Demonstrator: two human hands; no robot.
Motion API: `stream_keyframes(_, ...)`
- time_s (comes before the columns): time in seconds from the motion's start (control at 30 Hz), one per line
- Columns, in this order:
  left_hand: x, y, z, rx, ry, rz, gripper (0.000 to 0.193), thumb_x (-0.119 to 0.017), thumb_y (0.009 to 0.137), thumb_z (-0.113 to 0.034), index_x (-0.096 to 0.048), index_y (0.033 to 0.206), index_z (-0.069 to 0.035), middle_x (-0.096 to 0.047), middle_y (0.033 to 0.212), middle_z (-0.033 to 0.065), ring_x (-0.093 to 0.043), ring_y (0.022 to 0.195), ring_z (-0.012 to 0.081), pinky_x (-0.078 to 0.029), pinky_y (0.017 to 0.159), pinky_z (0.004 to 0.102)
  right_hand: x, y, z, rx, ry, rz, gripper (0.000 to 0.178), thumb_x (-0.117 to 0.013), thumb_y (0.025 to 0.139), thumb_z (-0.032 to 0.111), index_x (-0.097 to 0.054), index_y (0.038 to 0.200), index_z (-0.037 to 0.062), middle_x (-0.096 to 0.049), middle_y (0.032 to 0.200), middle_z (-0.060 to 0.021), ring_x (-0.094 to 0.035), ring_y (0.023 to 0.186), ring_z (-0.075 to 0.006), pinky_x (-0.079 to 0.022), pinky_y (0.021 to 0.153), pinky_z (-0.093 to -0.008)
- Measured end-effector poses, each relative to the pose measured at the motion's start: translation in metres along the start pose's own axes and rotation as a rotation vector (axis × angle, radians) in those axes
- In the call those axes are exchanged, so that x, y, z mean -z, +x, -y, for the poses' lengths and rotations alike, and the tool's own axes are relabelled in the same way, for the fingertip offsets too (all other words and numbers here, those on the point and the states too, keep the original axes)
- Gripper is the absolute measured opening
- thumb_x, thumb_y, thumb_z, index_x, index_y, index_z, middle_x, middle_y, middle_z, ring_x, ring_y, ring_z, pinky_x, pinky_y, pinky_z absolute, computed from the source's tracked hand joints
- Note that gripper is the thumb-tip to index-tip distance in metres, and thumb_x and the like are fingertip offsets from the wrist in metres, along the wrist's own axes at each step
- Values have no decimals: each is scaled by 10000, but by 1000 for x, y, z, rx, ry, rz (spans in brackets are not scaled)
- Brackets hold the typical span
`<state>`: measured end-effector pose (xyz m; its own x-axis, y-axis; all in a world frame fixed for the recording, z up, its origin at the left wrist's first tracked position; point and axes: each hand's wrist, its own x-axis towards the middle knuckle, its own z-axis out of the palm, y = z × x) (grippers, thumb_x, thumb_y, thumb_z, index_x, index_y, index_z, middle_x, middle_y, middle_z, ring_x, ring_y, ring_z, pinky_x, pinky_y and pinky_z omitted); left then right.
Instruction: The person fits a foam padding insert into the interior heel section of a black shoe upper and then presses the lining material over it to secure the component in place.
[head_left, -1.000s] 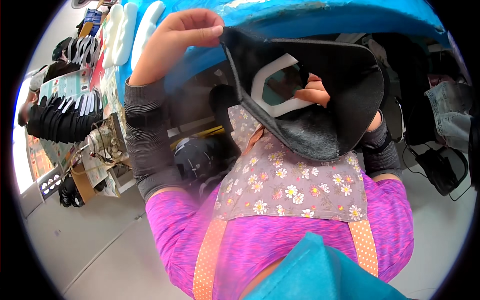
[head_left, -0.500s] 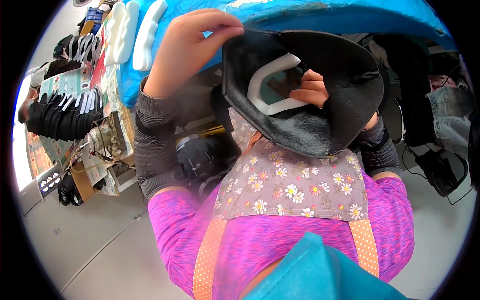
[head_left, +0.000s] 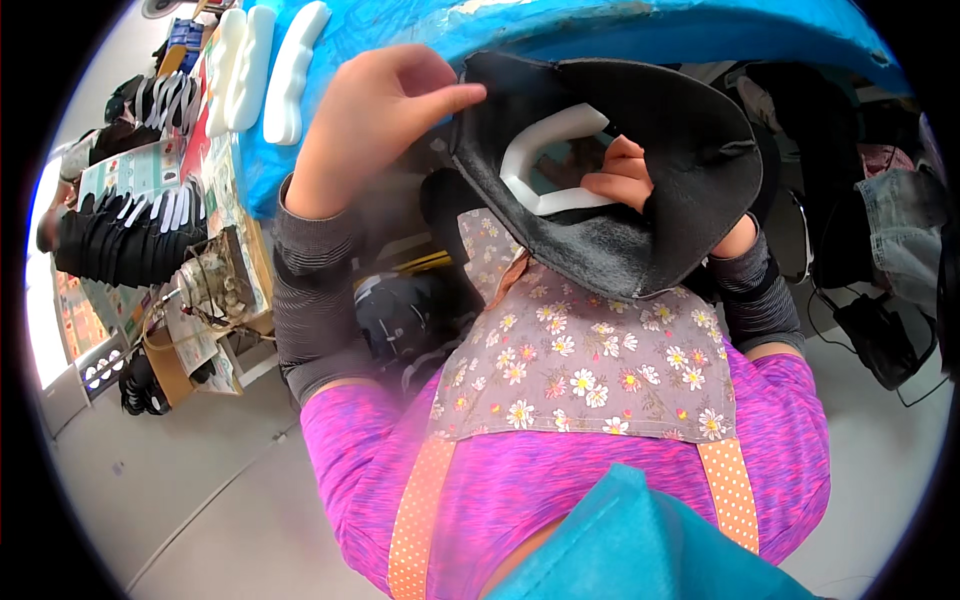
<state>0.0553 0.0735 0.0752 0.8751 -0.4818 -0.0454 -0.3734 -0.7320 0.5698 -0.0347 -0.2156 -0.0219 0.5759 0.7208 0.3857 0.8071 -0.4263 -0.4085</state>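
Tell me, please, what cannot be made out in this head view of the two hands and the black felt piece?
- Right hand: palm and wrist hidden behind the black felt piece.
- White foam insert: its lower end is covered by the right hand's fingers.
- Blue table: top cut off by the rim.
- Left hand: fingertip grip on the felt's edge unclear.

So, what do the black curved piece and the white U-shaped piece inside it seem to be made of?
The black curved piece looks like felt or fleecy fabric over a soft shell: matte, with a fuzzy grey nap along its lower inside. The white U-shaped piece looks like foam: matte, thick, with rounded edges, though moulded plastic cannot be ruled out.
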Motion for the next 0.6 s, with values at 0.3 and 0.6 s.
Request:
stream_keyframes(0.3, -7, -22, -18, -104, -115, -443, 188, -689, 874, -151, -698, 987, -1, -699, 861, 50, -635, 783, 115, -490, 752, 256, -5, -2, -7, -36, 104, -85, 415, -672, 725, 159, -658, 1114, 13, -625, 935, -119, -564, 943, -288, -501, 806, -361)
stream_keyframes(0.6, -54, -39, -44, -644, 655, -19, 423, -656, 738, -168, -625, 1158, -130, -586, 821, 9, -604, 782, 198, -485, 720, 317, 9, 18, -6, 72, -145, -32, 362, -576, 827, 104, -645, 1182, 92, -640, 956, -59, -603, 1020, -239, -452, 945, -348)
